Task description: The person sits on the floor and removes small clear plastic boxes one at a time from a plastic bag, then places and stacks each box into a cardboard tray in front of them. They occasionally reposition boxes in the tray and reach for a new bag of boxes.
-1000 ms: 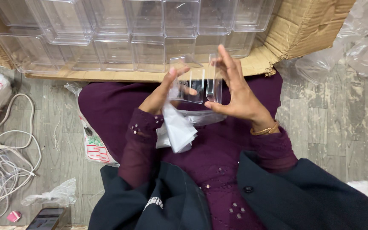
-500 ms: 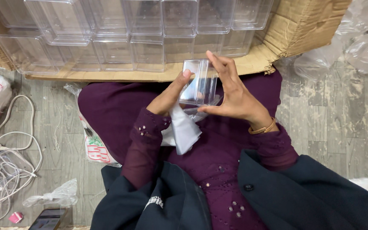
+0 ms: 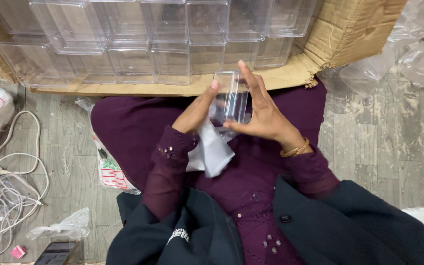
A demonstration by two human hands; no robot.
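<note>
hands share a clear plastic box (image 3: 230,100): right hand (image 3: 262,118) cradles its sides, left hand (image 3: 196,112) grips a white cloth (image 3: 212,152); light, stiff, slippery.

Packing workroom: carton (image 3: 349,34) of clear boxes (image 3: 138,39), loose wrappers (image 3: 413,49).

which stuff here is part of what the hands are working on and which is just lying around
In hand:
clear plastic box, held between left hand and right hand
white cloth, under the left hand
clear boxes in rows in the cardboard carton

Lying about:
white cables
printed bags
crumpled clear plastic
phone
</note>
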